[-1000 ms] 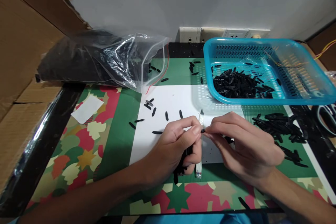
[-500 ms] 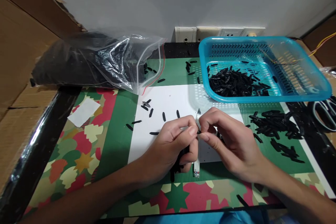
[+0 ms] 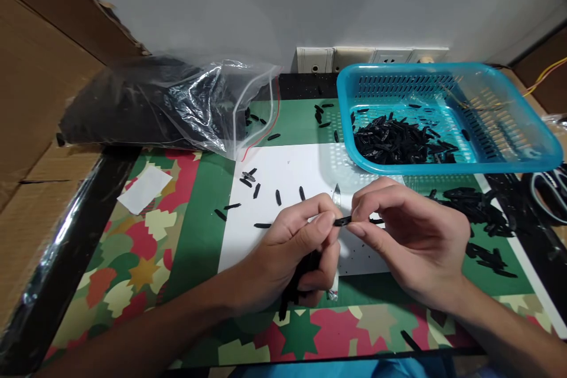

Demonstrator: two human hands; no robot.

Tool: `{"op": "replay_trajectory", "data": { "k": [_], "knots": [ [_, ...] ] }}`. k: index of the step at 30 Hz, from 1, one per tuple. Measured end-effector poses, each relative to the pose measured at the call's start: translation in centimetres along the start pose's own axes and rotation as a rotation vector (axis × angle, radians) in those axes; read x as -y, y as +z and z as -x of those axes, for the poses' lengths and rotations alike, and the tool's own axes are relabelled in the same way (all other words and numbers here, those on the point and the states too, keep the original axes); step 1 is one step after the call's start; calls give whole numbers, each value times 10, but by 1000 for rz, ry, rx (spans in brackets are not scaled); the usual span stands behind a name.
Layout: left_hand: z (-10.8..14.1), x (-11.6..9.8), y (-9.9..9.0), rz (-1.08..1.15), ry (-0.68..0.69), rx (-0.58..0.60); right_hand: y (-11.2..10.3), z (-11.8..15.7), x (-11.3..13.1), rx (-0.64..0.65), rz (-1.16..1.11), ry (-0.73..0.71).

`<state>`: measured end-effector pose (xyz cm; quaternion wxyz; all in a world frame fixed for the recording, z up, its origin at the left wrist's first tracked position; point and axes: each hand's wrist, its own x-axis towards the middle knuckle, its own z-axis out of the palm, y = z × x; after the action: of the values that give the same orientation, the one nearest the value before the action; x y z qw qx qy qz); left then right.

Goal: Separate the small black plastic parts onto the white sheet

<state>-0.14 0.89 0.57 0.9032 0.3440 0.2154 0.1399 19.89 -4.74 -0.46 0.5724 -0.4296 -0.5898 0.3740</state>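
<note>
Between my two hands is a small, slim black piece (image 3: pixel 342 221), its kind not clear to me. My left hand (image 3: pixel 295 239) pinches its left end with thumb and forefinger, while the curled fingers keep a bunch of similar black pieces (image 3: pixel 290 292) in the palm. At the other end, the thumb and forefinger of my right hand (image 3: pixel 411 230) close on the same piece. Beneath my hands lie a white sheet of paper (image 3: pixel 266 159) and a slim white tool (image 3: pixel 337 189) with a pointed grey tip, partly covered by my left hand.
Loose black pieces (image 3: pixel 278 196) are scattered over the paper. A blue basket (image 3: pixel 465 166) holding a heap of them stands at back right, with more piles (image 3: pixel 478 209) before it. Scissors (image 3: pixel 547 195) lie far right. A filled zip bag (image 3: pixel 177 106) rests at back left.
My right hand has moved right, and more of the black piece now shows between my fingertips. The bunch in my left palm has tilted slightly.
</note>
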Motion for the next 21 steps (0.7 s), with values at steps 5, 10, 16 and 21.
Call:
{"op": "replay_trajectory", "data": {
  "k": [5,10,16,21],
  "knots": [
    [-2,3,0,-4,-4,-36,-1,-2,1,-22,82,-46],
    [-4,3,0,-51,29,-117,-2,-1,0,-22,181,-98],
    [-3,-2,3,-159,44,-131,-2,1,-1,-24,196,-79],
    [-4,-2,3,-206,75,-161,-2,2,-1,-31,197,-74]
  ]
}}
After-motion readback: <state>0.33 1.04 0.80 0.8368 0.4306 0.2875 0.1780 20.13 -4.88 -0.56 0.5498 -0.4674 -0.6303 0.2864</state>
